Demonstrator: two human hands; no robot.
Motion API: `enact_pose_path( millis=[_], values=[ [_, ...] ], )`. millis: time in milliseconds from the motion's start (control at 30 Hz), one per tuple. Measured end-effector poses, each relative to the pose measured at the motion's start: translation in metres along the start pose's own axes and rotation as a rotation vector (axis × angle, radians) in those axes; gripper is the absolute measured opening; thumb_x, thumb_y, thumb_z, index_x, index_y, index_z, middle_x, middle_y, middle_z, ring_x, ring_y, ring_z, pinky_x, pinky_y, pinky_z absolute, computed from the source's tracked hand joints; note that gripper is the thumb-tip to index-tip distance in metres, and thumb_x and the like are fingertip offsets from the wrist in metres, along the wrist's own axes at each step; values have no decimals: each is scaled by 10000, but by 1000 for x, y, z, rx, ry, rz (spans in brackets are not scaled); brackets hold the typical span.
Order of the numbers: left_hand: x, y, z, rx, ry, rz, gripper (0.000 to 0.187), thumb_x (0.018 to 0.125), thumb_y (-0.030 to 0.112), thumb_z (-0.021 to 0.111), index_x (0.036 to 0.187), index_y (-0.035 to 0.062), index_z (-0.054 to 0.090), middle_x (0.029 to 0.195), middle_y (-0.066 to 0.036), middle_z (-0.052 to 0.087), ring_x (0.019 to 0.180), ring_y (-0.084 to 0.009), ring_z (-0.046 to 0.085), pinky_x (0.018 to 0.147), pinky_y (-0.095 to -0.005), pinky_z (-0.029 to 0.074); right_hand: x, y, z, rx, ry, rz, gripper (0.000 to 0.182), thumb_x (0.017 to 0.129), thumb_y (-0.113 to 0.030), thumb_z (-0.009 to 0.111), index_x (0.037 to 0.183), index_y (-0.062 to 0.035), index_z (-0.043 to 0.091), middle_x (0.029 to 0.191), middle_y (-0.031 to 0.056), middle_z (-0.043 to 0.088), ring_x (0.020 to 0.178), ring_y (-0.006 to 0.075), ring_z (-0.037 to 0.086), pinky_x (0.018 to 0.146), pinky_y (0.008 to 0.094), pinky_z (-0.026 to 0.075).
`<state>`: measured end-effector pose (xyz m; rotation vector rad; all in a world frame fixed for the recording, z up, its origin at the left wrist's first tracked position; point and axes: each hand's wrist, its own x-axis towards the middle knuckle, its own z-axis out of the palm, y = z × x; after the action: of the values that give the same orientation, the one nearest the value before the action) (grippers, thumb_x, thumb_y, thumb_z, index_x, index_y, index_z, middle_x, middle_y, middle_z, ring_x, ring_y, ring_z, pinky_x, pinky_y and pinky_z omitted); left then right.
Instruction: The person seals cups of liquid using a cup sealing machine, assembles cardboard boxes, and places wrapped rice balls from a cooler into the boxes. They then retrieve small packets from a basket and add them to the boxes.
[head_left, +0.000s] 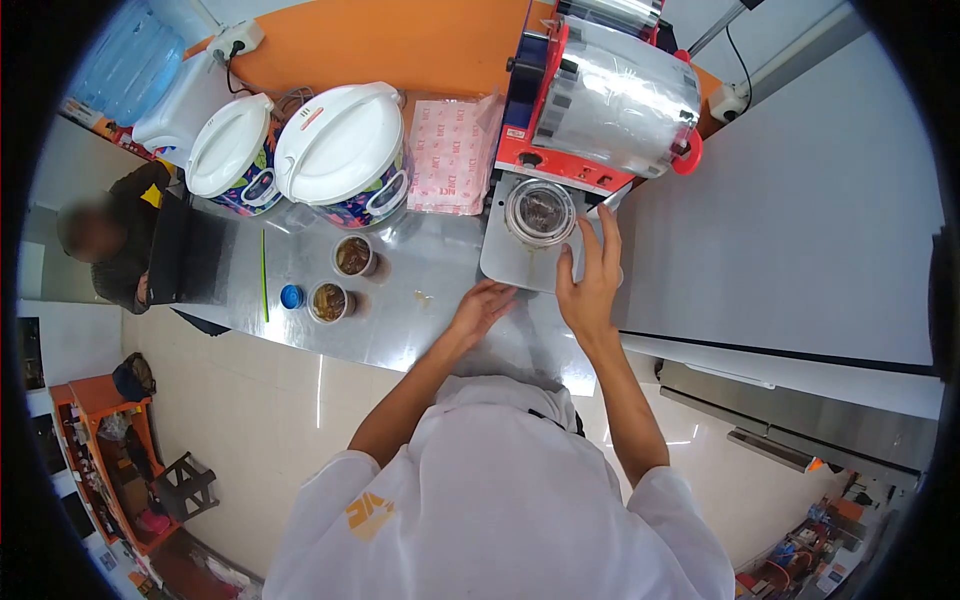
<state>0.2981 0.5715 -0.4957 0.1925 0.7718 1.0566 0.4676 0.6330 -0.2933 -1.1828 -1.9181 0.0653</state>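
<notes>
A cup [541, 212] sits in the round holder on the metal tray [508, 262] of a red sealing machine [520, 150]. A large roll of clear film [612, 100] is mounted on top. My right hand [592, 268] is just right of the cup, fingers spread, holding nothing. Beside the tray's front left corner, low over the counter, my left hand [482, 312] has its fingers apart and empty. Two cups with dark contents, one [354, 256] behind the other [328, 302], stand on the counter to the left.
Two white-lidded containers [340, 145] [228, 147] and pink patterned packets [448, 155] stand along the back. A blue cap [291, 297] and green straw [265, 275] lie at left. A person [125, 235] is beyond a black screen [188, 250]. A large grey surface [770, 210] borders the right.
</notes>
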Motion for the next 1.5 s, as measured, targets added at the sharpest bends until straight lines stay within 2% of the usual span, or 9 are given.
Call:
enact_pose_path(
  millis=[200,367,467,900,1000,1100,1167,1267,1500],
  values=[
    [36,17,-13,-189,2,-79,317,1051,202,428,1314,68,544,1332,-82,596,1271,-237,559,1095,-420,460,109,-40,-61,-39,350,-245,479,809,-20,679,1279,38,609,1421,268,495,1322,447,458,1073,485,395],
    [46,56,24,-407,-38,-109,604,1052,507,405,1430,43,491,1437,-135,552,1346,-289,511,1140,-471,402,164,-33,-28,-497,77,-214,568,956,-311,633,1466,-108,486,1539,238,376,1424,451,341,1110,658,254],
    [53,71,31,-425,-77,-129,689,1033,564,418,1478,39,449,1473,-146,523,1397,-311,460,1177,-497,341,151,-25,-11,-522,92,-184,579,993,-403,567,1497,-140,455,1564,228,357,1446,452,316,1102,699,224],
    [78,84,40,-166,-209,-114,608,1030,507,477,1431,51,504,1366,-165,604,1241,-305,609,1054,-459,498,77,17,35,-536,96,-204,680,953,-328,646,1551,-136,385,1631,276,209,1533,468,70,1187,655,24],
    [83,83,39,-195,-223,-109,593,1029,504,485,1404,46,529,1332,-167,627,1200,-304,634,1031,-455,515,57,17,34,-456,57,-200,656,927,-250,670,1524,-123,431,1617,291,226,1518,491,118,1180,672,59],
    [97,81,32,-274,-263,-117,567,1029,487,488,1373,41,559,1286,-164,656,1137,-298,667,1002,-444,533,31,12,31,-230,-9,-208,542,920,-137,668,1434,-50,518,1574,320,272,1460,525,252,1160,635,225],
    [107,74,23,-250,-212,-103,537,1025,467,500,1341,42,588,1242,-157,679,1089,-286,687,967,-427,551,11,23,39,6,-54,-62,452,880,-67,660,1324,-21,586,1499,286,403,1372,498,412,1114,587,348],
    [107,76,27,-203,-179,-69,510,1013,444,525,1321,46,605,1220,-151,690,1077,-271,691,940,-410,563,-1,34,46,43,-198,223,402,896,-71,652,1283,14,584,1451,283,451,1316,476,472,1083,512,408],
    [106,80,31,-223,-155,-37,450,975,410,585,1254,61,640,1125,-131,719,966,-257,715,866,-395,579,0,41,77,-126,-263,206,441,923,-147,678,1314,20,563,1495,284,388,1357,460,425,1114,482,381]
  ],
)
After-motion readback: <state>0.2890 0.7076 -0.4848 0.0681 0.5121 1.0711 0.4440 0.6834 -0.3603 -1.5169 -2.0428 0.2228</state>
